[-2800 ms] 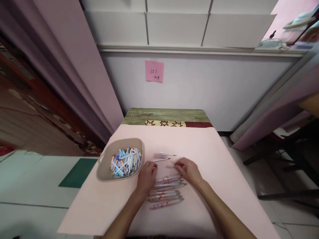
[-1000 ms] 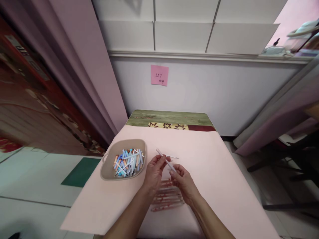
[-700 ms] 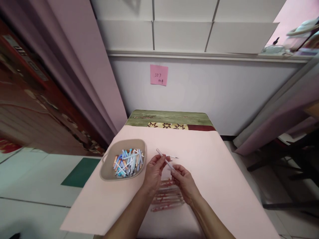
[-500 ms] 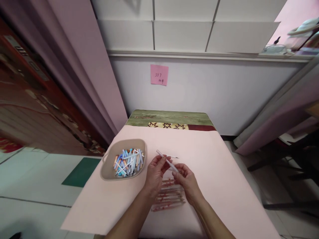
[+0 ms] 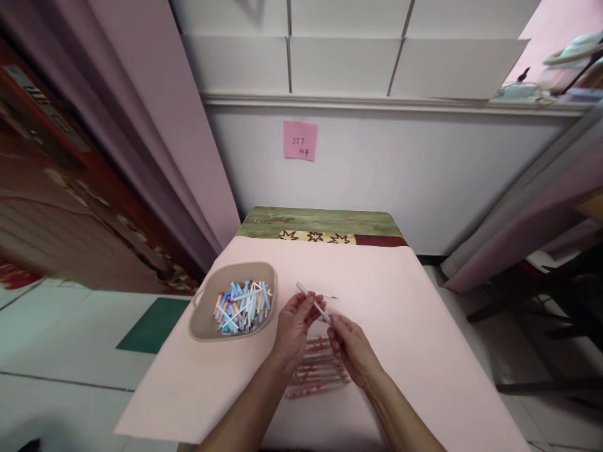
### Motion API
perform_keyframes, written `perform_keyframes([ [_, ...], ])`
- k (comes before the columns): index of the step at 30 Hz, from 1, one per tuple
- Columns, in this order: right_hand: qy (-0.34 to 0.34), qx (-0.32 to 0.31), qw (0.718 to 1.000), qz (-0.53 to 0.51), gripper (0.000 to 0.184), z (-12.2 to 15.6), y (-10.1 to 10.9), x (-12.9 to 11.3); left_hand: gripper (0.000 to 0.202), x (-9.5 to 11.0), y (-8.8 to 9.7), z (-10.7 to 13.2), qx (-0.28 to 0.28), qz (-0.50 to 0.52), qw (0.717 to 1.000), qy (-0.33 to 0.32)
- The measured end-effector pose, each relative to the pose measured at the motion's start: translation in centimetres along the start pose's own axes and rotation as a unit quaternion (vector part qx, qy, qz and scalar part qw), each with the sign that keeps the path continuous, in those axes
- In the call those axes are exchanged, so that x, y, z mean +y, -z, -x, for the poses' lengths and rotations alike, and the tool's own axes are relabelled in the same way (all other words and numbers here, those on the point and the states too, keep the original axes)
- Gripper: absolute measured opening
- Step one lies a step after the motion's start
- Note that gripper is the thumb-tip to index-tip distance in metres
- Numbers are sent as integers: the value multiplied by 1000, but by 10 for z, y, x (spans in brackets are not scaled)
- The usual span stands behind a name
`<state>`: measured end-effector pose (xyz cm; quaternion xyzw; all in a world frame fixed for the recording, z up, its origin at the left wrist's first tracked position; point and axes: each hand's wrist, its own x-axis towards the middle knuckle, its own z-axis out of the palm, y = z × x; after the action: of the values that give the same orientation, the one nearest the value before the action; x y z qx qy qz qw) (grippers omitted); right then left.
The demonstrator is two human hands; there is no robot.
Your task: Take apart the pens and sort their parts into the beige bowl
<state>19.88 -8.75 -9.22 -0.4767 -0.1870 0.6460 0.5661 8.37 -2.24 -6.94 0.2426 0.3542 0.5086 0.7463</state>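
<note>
A pale, whitish pen (image 5: 304, 290) is held at a slant between both hands, above the pink table covering. My left hand (image 5: 296, 320) pinches it around the middle with thumb and fingers. At its lower right end, my right hand (image 5: 351, 345) is closed with thumb against fingers; the very tip is hidden there. Just behind the pen lies a thin white refill (image 5: 327, 295) with a dark tip. Below and between the hands, several clear pens with red marks (image 5: 315, 376) lie side by side in a row, partly covered by the hands.
Left of my hands stands a beige basket (image 5: 202, 320) holding many blue, orange and white pen parts (image 5: 242, 307). The pink covering (image 5: 424, 351) lies over a green-patterned table (image 5: 325, 218) against a white wall bearing a pink note (image 5: 300, 140).
My right hand's fingers have curled tighter around the lower end of the pen. My left hand keeps its pinch in nearly the same place.
</note>
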Motion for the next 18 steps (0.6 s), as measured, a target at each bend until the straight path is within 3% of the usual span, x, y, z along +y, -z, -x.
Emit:
perform_keyframes([
  [6,88,70,986,125,40,-12,30,2,27,8,11,-11,75,-45,993,-84],
  [11,168,168,916,322,33,-16,56,-4,27,10,22,-11,61,-181,969,-157],
  [14,194,180,886,380,26,-17,57,-8,20,10,23,-6,35,-294,933,-203],
  [18,177,143,910,346,26,-25,50,-3,14,11,28,-3,1,-445,866,-228],
])
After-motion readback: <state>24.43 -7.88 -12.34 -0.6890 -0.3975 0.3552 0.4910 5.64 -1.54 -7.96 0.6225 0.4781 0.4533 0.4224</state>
